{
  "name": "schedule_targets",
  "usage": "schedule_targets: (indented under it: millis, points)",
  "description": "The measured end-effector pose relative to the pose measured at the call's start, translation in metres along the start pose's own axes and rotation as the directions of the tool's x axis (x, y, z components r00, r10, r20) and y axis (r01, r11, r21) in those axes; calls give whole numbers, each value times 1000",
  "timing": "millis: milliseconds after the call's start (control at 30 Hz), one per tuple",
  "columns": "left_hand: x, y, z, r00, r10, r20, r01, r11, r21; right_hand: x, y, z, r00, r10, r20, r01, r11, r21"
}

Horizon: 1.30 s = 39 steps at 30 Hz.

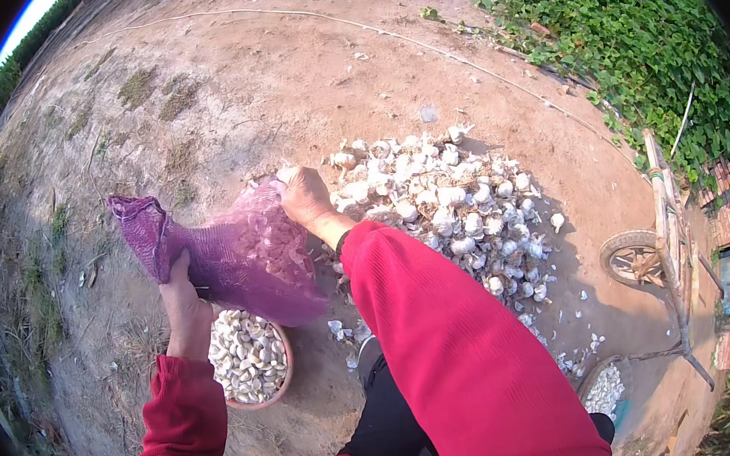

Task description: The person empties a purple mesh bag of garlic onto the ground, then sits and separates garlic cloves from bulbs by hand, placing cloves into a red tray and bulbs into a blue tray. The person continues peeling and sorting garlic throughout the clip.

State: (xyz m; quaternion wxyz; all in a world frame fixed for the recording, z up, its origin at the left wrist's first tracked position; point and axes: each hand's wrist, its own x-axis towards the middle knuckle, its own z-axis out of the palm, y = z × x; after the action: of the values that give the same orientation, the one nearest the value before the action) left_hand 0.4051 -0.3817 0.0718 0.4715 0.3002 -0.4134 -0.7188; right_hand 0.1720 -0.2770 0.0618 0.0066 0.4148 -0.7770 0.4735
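Observation:
A purple mesh sack [253,240] hangs between both of my hands, with pale, papery matter showing through its netting. My left hand [188,310] grips the gathered neck, and the loose mouth end flops over to the upper left. At the sack's far upper corner, my right hand [305,194] pinches the mesh. Just right of that hand spreads a large heap of garlic bulbs [452,199] on the ground. Below the sack stands a round reddish-brown tub [289,363] full of peeled or separated garlic cloves [248,357]; the sack hides its far rim.
A wooden wheelbarrow [665,243] with one wheel stands at the right. Near its handle is another container of white pieces [606,393]. Green vines [618,34] grow at the upper right. A thin rope or hose [384,31] crosses the bare dirt [296,81].

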Motion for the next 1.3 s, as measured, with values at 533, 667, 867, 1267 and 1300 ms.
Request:
schedule_targets:
  millis: [533, 667, 867, 1267, 1300]
  points:
    - [161, -140, -63, 974, -158, 161, -84, 407, 910, -428, 110, -541, 526, 652, -547, -763, 646, 36]
    - [36, -155, 24, 991, -40, 128, -134, -223, 966, -786, 31, -602, 21, 542, -840, -994, 104, 43]
    - [-52, -130, 85, 549, 287, 785, -725, -305, 618, -1072, -64, -352, -760, 519, -392, -562, -221, 797]
    - [-378, -102, 308, -297, -655, 694, -853, 509, 115, -1178, -85, -40, -844, 517, 143, 240, 125, 963]
    - [-388, -111, 311, -354, -666, 656, -864, 501, 42, -1170, -77, -39, -832, 529, 166, 271, 128, 954]
